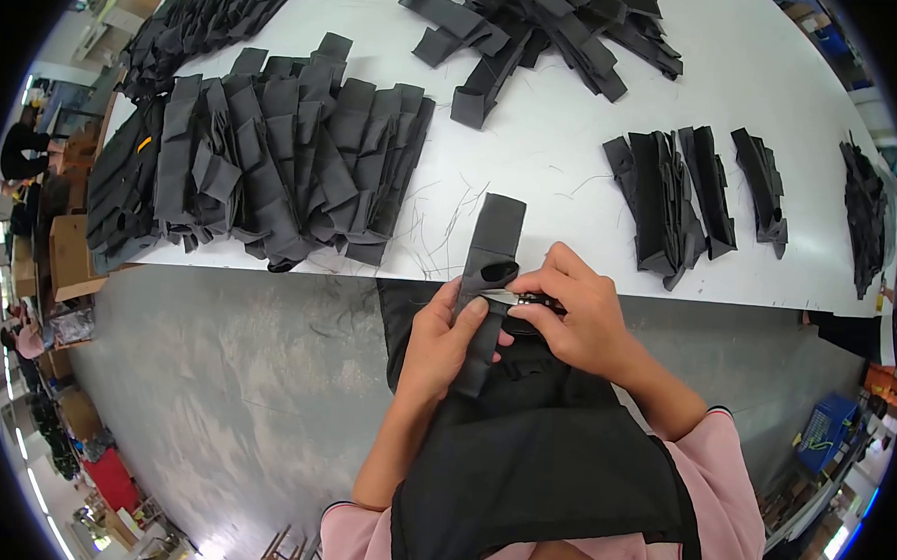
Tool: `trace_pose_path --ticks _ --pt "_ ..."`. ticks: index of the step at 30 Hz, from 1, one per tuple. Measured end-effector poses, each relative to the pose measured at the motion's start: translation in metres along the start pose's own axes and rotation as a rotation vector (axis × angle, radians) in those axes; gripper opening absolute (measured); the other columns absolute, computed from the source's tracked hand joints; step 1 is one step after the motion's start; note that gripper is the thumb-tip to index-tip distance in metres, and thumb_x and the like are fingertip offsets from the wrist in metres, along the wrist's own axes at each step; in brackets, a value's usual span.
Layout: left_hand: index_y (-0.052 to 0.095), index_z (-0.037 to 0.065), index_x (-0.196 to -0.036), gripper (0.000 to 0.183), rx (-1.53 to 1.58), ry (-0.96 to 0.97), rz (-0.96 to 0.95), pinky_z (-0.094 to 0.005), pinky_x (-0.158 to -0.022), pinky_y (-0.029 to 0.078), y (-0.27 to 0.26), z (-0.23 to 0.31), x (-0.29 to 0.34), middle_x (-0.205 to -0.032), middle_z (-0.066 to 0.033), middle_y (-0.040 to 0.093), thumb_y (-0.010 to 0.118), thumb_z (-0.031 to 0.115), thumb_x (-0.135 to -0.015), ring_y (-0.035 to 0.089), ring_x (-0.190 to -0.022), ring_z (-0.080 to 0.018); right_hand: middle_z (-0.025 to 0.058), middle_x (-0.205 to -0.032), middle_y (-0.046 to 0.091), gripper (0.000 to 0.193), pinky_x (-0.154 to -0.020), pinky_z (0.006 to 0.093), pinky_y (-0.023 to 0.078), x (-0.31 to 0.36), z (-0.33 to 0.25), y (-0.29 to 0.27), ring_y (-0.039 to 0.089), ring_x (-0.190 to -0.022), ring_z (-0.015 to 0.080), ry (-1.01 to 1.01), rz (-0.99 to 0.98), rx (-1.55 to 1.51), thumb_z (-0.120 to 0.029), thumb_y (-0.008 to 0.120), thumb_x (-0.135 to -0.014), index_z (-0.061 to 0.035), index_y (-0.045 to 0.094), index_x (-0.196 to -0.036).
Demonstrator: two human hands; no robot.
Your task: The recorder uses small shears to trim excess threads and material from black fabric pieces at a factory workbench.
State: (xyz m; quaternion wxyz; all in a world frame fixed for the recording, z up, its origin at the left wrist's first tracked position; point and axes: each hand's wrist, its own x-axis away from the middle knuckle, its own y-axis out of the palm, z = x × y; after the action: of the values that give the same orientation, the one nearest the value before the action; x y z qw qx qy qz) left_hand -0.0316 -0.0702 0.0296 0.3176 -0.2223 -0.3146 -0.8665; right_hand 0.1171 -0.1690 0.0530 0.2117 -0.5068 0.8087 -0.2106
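Observation:
A dark grey fabric strip (495,225) stands out past the table's front edge, its upper end over the white top. My left hand (438,335) grips it near the middle, thumb in front and fingers behind. My right hand (579,311) is closed around small thread snips (498,295) with metal blades and a dark handle. The blades point left and lie against the strip, close to my left thumb. Just above them, a dark oval opening shows in the strip. My fingers partly cover the handle.
Similar strips lie in a wide row (293,163) at left, a loose heap (550,29) at the far side and smaller bundles (662,204) at right. Loose threads (451,220) are scattered on the white table (554,155). A blue crate (827,434) stands on the floor at right.

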Motion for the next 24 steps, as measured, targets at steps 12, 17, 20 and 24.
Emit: trace_pose_path --ticks 12,17,20,24 --pt "0.047 -0.003 -0.122 0.035 -0.392 0.028 0.043 -0.0242 -0.052 0.050 -0.003 0.000 0.004 -0.083 -0.0089 0.064 0.053 0.014 -0.091 0.064 -0.063 -0.0129 0.0062 -0.075 0.048 0.021 -0.049 0.0273 0.041 0.005 -0.001 0.001 0.050 -0.056 0.0176 0.002 -0.089 0.043 -0.005 0.073 -0.068 -0.0042 0.065 -0.088" --pt "0.047 -0.003 -0.124 0.040 -0.472 0.050 0.048 -0.0255 -0.053 0.049 -0.001 0.003 0.007 -0.075 -0.0103 0.067 0.055 0.014 -0.089 0.066 -0.062 -0.0141 0.0061 -0.074 0.048 0.023 -0.049 0.0277 0.041 0.007 0.005 0.004 0.051 -0.055 0.0183 -0.048 -0.081 0.049 -0.005 0.074 -0.067 -0.0044 0.065 -0.088" --pt "0.047 -0.003 -0.124 0.039 -0.554 0.038 0.059 -0.0256 -0.053 0.050 -0.001 0.008 0.011 -0.077 -0.0107 0.067 0.055 0.014 -0.090 0.066 -0.062 -0.0141 0.0063 -0.075 0.048 0.024 -0.049 0.0281 0.042 0.007 0.006 0.005 0.051 -0.055 0.0187 -0.068 -0.096 0.044 -0.005 0.073 -0.066 -0.0049 0.065 -0.088" --pt "0.047 -0.002 -0.124 0.040 -0.566 0.048 -0.004 -0.0256 -0.052 0.050 0.001 0.010 0.014 -0.080 -0.0108 0.067 0.056 0.014 -0.089 0.066 -0.062 -0.0142 0.0062 -0.073 0.049 0.024 -0.049 0.0284 0.042 0.009 0.006 0.006 0.052 -0.056 0.0191 -0.107 -0.075 0.048 -0.005 0.073 -0.066 -0.0057 0.065 -0.088"
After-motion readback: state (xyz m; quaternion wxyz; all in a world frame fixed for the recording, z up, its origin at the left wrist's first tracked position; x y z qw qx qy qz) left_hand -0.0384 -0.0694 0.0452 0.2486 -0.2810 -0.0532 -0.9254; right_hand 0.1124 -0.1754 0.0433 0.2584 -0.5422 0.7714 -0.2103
